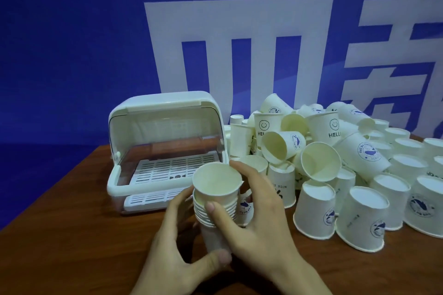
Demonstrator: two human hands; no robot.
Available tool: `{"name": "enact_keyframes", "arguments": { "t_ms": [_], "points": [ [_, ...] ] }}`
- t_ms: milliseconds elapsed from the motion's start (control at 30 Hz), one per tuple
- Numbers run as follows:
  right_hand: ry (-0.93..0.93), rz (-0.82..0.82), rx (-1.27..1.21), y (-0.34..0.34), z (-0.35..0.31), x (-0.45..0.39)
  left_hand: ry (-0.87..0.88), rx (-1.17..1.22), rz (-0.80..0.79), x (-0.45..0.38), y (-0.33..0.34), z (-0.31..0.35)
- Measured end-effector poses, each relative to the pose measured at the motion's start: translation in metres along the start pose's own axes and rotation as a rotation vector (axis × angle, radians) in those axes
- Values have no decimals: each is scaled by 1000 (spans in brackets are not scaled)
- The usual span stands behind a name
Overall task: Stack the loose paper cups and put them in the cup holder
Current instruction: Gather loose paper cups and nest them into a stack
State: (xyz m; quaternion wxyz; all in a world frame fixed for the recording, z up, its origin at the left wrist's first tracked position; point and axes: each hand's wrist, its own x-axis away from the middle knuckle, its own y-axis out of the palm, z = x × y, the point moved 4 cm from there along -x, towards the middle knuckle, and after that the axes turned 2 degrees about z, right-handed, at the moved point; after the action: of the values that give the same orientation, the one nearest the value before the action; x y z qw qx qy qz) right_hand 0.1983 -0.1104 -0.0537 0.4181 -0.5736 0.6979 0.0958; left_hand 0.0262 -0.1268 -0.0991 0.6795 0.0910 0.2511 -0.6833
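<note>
Holding cup stack upright w/ both hands, left grip round base, right grip round rims.

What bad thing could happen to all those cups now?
The top cup sits tilted on the stack of nested white paper cups gripped by the left hand and right hand; it might jam or pop off. The heaped pile of loose white paper cups nearby could tumble if bumped.

Upright nested cup stack, open-lidded holder
</note>
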Motion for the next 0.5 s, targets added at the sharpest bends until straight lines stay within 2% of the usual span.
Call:
{"name": "enact_keyframes", "arguments": {
  "t_ms": [100, 233, 500],
  "points": [
    [-9, 45, -31, 3, 1, 6, -16, -36, 40, 0, 0, 3],
    [67, 113, -150, 8, 3, 9, -49, -94, 100, 0, -4, 8],
    [111, 41, -180, 17, 5, 7, -77, -157, 132, 0, -6, 14]
  ]
}}
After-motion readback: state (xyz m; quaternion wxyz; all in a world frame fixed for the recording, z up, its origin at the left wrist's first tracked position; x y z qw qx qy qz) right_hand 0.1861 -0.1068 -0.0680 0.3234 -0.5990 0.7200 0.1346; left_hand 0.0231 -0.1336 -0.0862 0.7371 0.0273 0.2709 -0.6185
